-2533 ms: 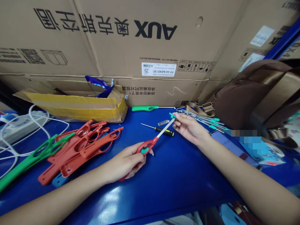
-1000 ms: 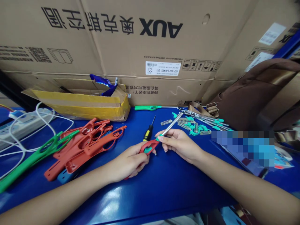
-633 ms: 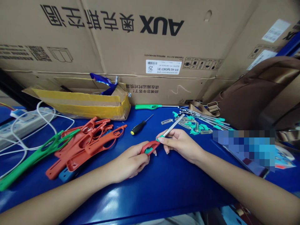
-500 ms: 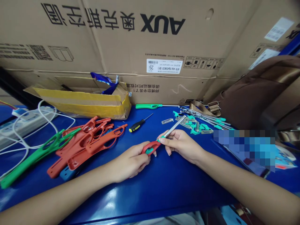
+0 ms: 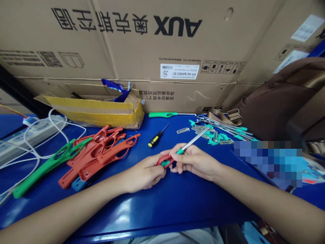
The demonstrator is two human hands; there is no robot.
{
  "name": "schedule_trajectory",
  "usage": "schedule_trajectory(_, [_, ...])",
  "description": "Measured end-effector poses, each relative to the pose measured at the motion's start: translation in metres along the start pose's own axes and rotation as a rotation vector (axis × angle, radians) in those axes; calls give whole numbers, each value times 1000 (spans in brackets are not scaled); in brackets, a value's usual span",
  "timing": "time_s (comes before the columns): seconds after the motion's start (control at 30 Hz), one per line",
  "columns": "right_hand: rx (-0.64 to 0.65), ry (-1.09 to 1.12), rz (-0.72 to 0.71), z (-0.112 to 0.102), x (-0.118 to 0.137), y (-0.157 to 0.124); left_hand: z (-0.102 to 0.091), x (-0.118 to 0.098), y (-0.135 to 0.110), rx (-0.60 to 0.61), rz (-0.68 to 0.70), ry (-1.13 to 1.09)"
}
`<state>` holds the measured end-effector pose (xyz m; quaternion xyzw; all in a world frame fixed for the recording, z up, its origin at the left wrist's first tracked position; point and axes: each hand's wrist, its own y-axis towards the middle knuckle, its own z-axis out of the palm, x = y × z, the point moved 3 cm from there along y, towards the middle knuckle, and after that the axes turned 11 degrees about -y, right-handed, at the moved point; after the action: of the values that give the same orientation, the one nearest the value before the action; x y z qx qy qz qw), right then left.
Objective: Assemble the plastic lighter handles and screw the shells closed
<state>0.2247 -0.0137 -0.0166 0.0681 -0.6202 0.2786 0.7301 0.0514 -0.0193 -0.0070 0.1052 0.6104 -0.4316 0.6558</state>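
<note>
Right hand now at the red handle, close beside left hand, no longer apart.

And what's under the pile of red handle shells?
Under the red handle shells, the near end of a blue piece pokes out on the blue table. Most of it is covered, so I can't tell whether anything else lies beneath.

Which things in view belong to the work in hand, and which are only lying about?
Seem to belong to the work:
red-handled piece, held
red casings
green casing
blue casing
metal rods
teal parts
screwdriver
green-handled piece

Seem to be only lying about:
brown bag
power strip
yellow-taped box
AUX carton
</note>
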Motion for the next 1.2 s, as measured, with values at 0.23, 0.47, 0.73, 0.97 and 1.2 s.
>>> schedule_trajectory(0.23, [-358,-417,-150,-24,29,-8,-1,0,2,-77,90,-35])
schedule_trajectory(0.47, [-832,-758,-654,-38,55,-24,-7,-11,-10,-194,287,441])
schedule_trajectory(0.73, [-237,-1839,-919,-17,59,-37,-3,-15,-17,-335,382,1022])
schedule_trajectory(0.97, [-184,-1963,-872,-16,35,-25,-4,-14,-15,-273,445,1092])
schedule_trajectory(1.2, [-110,-1936,-782,-11,31,-25,-1,-10,-16,-252,407,1153])
